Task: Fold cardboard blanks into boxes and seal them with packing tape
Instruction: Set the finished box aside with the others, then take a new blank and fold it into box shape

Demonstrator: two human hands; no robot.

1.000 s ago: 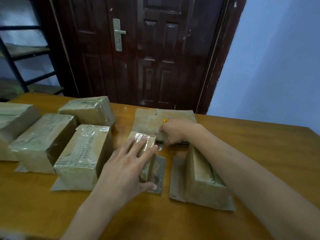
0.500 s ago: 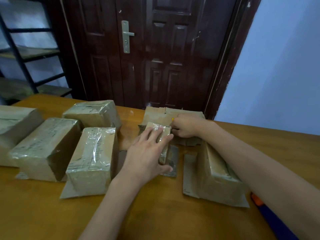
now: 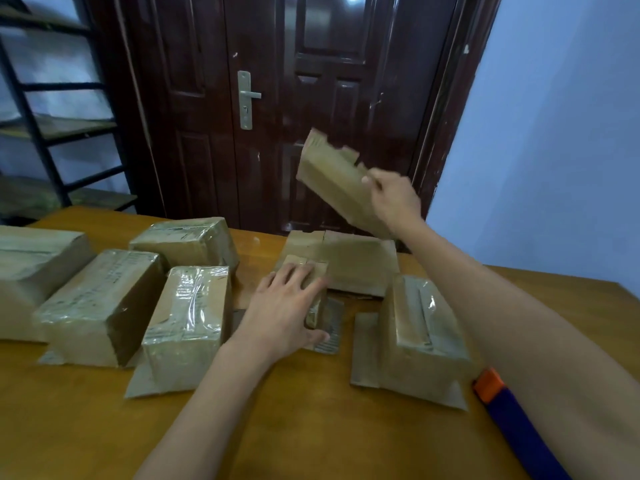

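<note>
Right hand (image 3: 393, 199) is raised in front of the door (image 3: 311, 98), fingers pinched on the near end of a flat blank (image 3: 337, 181) that hangs tilted in the air, well above the table (image 3: 311, 427). Left hand (image 3: 287, 306) lies with fingers spread and nearly straight on top of a small box (image 3: 313, 271) at centre table, pressing it down; thumb sits at the box's near side. Behind the box, a stack (image 3: 353, 261) of remaining blanks rests flat at the table's far edge. Taped boxes (image 3: 188, 323) sit to the left in a cluster, and one more taped box (image 3: 420, 327) stands just right of the small box. An orange-and-blue tool (image 3: 512, 410) lies under the right forearm; cannot tell what it is. Judged step: fetching a fresh blank for folding. Risks: the blank is held at one end only, so it may sag or twist out of the pinch on the way down; working space is tight, so the blank or forearm could clip the right-hand box or knock the tool off the edge; the left hand leaning on the small box could crush or skew its top if its seam is not fully taped.
</note>
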